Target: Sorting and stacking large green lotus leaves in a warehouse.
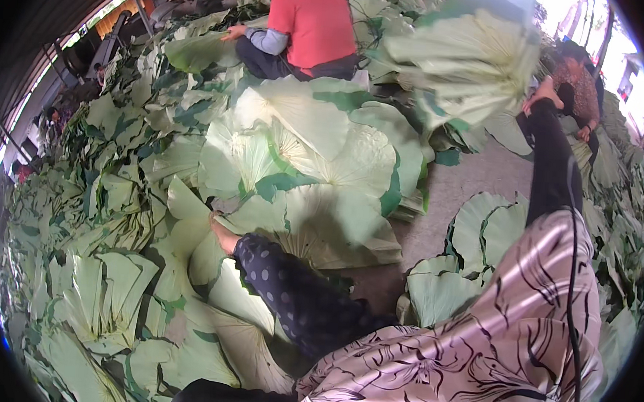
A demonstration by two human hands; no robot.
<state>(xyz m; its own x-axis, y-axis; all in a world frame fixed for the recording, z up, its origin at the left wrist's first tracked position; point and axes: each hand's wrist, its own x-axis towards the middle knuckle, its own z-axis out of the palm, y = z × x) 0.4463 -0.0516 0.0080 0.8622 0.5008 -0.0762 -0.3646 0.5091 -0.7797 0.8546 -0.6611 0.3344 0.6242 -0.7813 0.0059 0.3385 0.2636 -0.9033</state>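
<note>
My right hand (544, 95), at the end of a dark sleeve, is stretched out to the far right. It grips a gathered bundle of pale green lotus leaves (470, 63) by one end, and the bundle fans out to the left, blurred by motion. My left hand (224, 235), in a dark polka-dot sleeve, is closed at the left edge of a broad lotus leaf (335, 235); its fingers are partly hidden there. That leaf lies at the near side of an overlapping pile of large, pale lotus leaves (304, 137).
A person in a red top (308, 23) sits among leaves beyond the pile. Another person (579, 88) is at the far right. Loose leaves (103, 291) cover the ground on the left; more leaves (475, 232) lie near my right arm. A cable (573, 290) runs along that arm.
</note>
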